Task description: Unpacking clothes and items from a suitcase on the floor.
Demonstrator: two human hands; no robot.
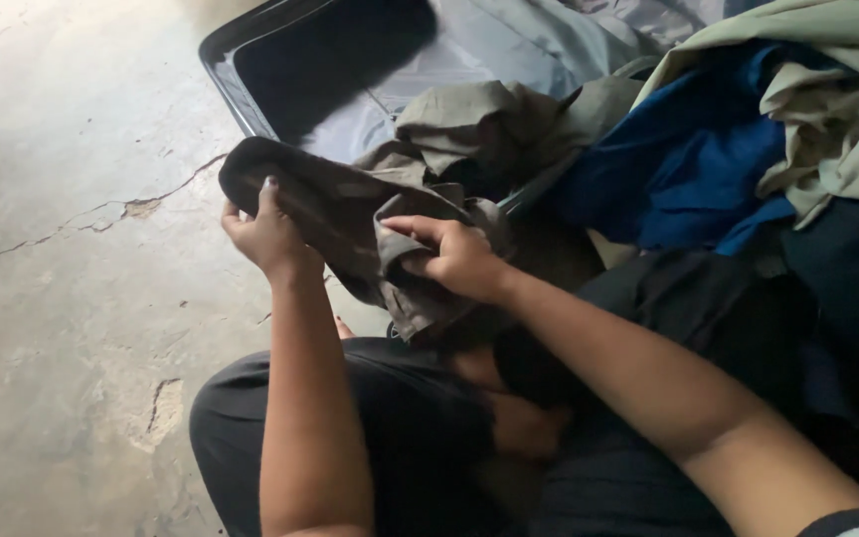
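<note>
Floor: bare grey concrete, cracked, with a chipped patch near your knee; you sit on it in dark trousers.
Suitcase: open dark hard-shell suitcase lies at top centre, its pale grey lining showing, rim nearest your left hand.
Garment in hand: dark brown striped garment, partly folded, held up between both your hands, just in front of the suitcase rim and above your lap.
Left hand: your left hand grips the garment's left end, fingers curled shut over the rolled edge, thumb behind the cloth.
Right hand: your right hand pinches a fold at the garment's right side, fingers bent closed on the fabric, thumb on top.
Clothes pile: olive-grey garment lies crumpled just behind the held one, over the suitcase edge; bright blue cloth beside it to the right; pale khaki cloth on top at the far right; dark clothing below that.
Labels: no package, tag or sign can be made out.
</note>
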